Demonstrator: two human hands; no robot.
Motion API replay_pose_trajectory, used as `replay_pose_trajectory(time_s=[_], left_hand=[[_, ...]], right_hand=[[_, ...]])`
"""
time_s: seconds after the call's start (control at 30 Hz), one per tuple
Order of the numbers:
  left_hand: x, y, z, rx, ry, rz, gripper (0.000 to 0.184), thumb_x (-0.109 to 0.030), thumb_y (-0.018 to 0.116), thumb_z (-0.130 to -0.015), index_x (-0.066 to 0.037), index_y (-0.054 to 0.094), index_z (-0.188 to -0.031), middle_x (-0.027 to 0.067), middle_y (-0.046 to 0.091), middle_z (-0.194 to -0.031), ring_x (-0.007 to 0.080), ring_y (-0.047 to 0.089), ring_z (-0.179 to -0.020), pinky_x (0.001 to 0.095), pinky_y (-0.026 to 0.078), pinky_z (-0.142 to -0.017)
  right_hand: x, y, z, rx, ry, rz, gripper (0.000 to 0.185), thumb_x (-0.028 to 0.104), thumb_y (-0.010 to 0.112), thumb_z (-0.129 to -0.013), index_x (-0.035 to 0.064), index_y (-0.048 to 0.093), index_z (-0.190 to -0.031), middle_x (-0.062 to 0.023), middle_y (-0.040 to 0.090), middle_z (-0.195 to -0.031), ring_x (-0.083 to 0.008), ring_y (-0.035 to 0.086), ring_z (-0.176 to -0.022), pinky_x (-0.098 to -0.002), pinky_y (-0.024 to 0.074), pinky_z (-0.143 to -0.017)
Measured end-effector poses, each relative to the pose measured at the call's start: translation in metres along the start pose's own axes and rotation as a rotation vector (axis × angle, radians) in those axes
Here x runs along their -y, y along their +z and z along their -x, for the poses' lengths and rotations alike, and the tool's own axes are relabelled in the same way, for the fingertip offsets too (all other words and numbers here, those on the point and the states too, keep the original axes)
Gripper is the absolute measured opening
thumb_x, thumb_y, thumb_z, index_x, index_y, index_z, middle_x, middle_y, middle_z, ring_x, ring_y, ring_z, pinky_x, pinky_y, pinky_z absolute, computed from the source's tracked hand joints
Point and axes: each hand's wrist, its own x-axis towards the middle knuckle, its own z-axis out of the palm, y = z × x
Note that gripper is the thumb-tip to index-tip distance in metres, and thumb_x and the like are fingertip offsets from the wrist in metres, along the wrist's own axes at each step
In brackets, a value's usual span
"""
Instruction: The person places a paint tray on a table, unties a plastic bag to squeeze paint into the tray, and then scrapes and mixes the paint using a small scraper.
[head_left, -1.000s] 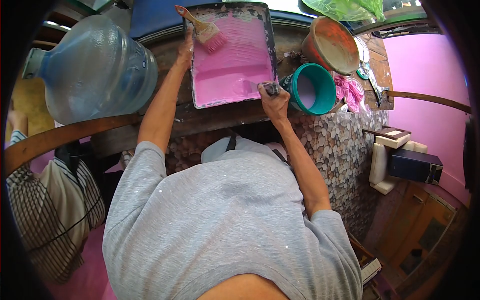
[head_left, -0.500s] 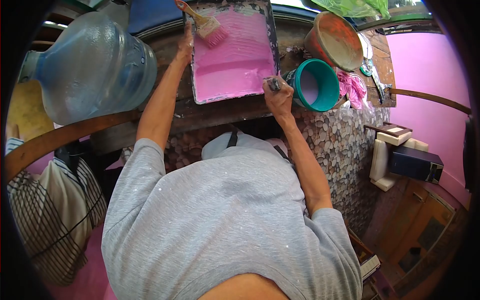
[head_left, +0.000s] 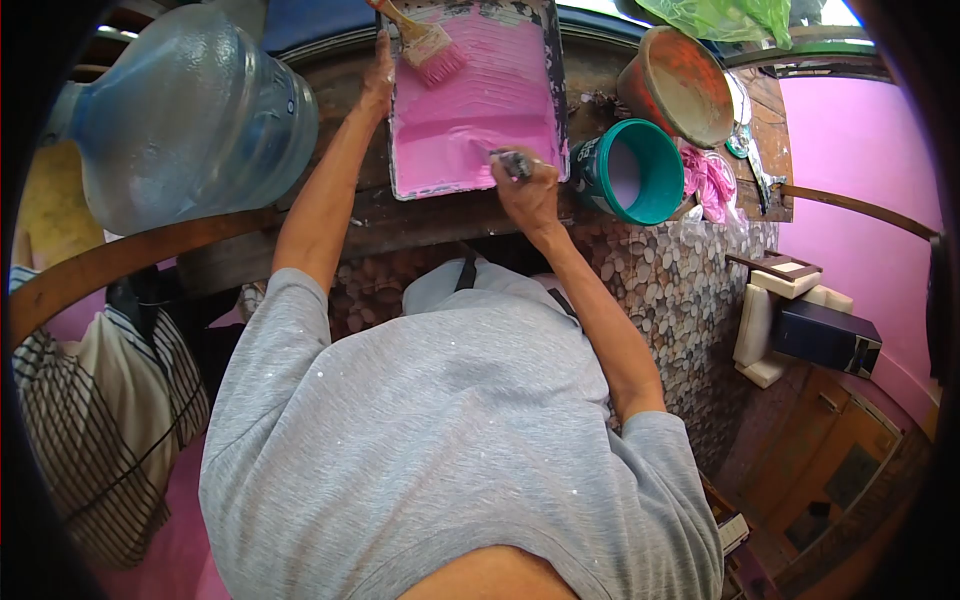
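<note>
Paint tray (head_left: 556, 75) lengthwise away; well end (head_left: 440, 191) nearest

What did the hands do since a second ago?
The right hand moved left, from the near right corner of the tray toward the middle of its near end, the dark tool still in its grip. The left hand stayed at the tray's left edge; the paintbrush still lies there.

heathered grey T-shirt (head_left: 440, 400), loose short sleeves (head_left: 285, 320), scattered white specks (head_left: 320, 373), what seem pale trousers (head_left: 430, 290), dark stripe (head_left: 466, 273)
</note>
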Motion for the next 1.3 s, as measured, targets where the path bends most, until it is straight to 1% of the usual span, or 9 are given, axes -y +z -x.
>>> replay_pose_trajectory(time_s=[0.17,0.27,0.33,0.47,0.53,0.77,0.93,1.03,1.3], left_hand=[[0.0,0.004,0.005,0.017,0.041,0.057,0.093,-0.077,0.049,-0.075,0.009,0.053,-0.113,0.0094,0.059,-0.095,0.0173,0.056,-0.083,0.033,0.049,-0.073],[-0.007,0.011,0.021,-0.058,0.082,0.001,0.089,-0.077,0.05,-0.074,0.006,0.057,-0.105,0.0067,0.058,-0.085,0.0151,0.055,-0.075,0.032,0.049,-0.067],[-0.01,0.014,0.028,-0.046,0.081,0.004,0.086,-0.078,0.051,-0.072,0.004,0.058,-0.098,0.0044,0.056,-0.078,0.0137,0.053,-0.07,0.0319,0.048,-0.063],[0.001,0.0,0.003,-0.095,0.01,-0.049,0.087,-0.078,0.051,-0.071,0.004,0.058,-0.098,0.0046,0.056,-0.079,0.0133,0.053,-0.07,0.0324,0.049,-0.063],[-0.004,0.005,0.012,-0.051,0.05,-0.037,0.09,-0.079,0.05,-0.071,0.005,0.057,-0.099,0.0054,0.057,-0.08,0.0137,0.054,-0.071,0.032,0.049,-0.064],[-0.021,0.023,0.041,-0.079,0.103,-0.04,0.093,-0.08,0.047,-0.072,0.007,0.055,-0.104,0.0072,0.058,-0.082,0.0145,0.056,-0.073,0.0321,0.05,-0.066],[-0.017,0.018,0.036,-0.077,0.109,-0.035,0.094,-0.081,0.046,-0.072,0.007,0.055,-0.105,0.0076,0.058,-0.083,0.0147,0.056,-0.074,0.0322,0.05,-0.066],[-0.017,0.016,0.036,-0.076,0.11,-0.032,0.095,-0.081,0.046,-0.072,0.007,0.055,-0.106,0.0077,0.058,-0.084,0.0148,0.056,-0.075,0.0323,0.05,-0.067],[-0.016,0.015,0.034,-0.055,0.106,-0.023,0.096,-0.081,0.045,-0.072,0.008,0.054,-0.108,0.0083,0.058,-0.086,0.0152,0.056,-0.076,0.0326,0.05,-0.068]], right_hand=[[0.006,0.006,0.005,0.115,-0.087,-0.007,0.015,0.014,0.063,-0.079,0.0008,0.064,-0.087,-0.0173,0.064,-0.078,-0.0351,0.063,-0.073,-0.04,0.0495,-0.067],[0.007,0.008,0.005,0.133,-0.107,-0.023,0.016,0.012,0.066,-0.079,-0.0006,0.065,-0.089,-0.0157,0.066,-0.081,-0.0308,0.065,-0.071,-0.0365,0.05,-0.065],[0.013,0.01,0.001,0.187,-0.185,0.009,0.014,0.012,0.062,-0.079,-0.0001,0.063,-0.086,-0.017,0.062,-0.077,-0.0356,0.061,-0.071,-0.0423,0.0483,-0.065],[0.012,0.021,-0.005,0.185,-0.235,-0.058,0.014,0.011,0.063,-0.078,0.0,0.063,-0.086,-0.0173,0.062,-0.076,-0.0356,0.061,-0.07,-0.0431,0.0478,-0.063],[0.01,0.025,-0.007,0.203,-0.14,0.01,0.015,0.011,0.063,-0.077,0.0004,0.063,-0.088,-0.0181,0.062,-0.078,-0.0361,0.061,-0.07,-0.0427,0.0478,-0.064],[0.006,0.037,-0.007,0.237,-0.228,0.017,0.016,0.013,0.062,-0.077,0.0009,0.063,-0.088,-0.0197,0.062,-0.079,-0.0378,0.06,-0.07,-0.044,0.0476,-0.065],[0.022,0.038,-0.006,0.237,-0.224,-0.028,0.015,0.012,0.064,-0.079,0.0004,0.064,-0.088,-0.0172,0.064,-0.08,-0.0353,0.063,-0.072,-0.0407,0.0493,-0.065],[0.021,0.04,-0.006,0.272,-0.154,0.096,0.015,0.013,0.064,-0.079,0.001,0.064,-0.088,-0.0179,0.064,-0.08,-0.0354,0.063,-0.072,-0.0408,0.0492,-0.065],[0.022,0.048,-0.004,0.26,-0.15,0.037,0.015,0.013,0.064,-0.079,0.0003,0.064,-0.087,-0.0187,0.064,-0.082,-0.036,0.062,-0.074,-0.0405,0.0491,-0.066]])
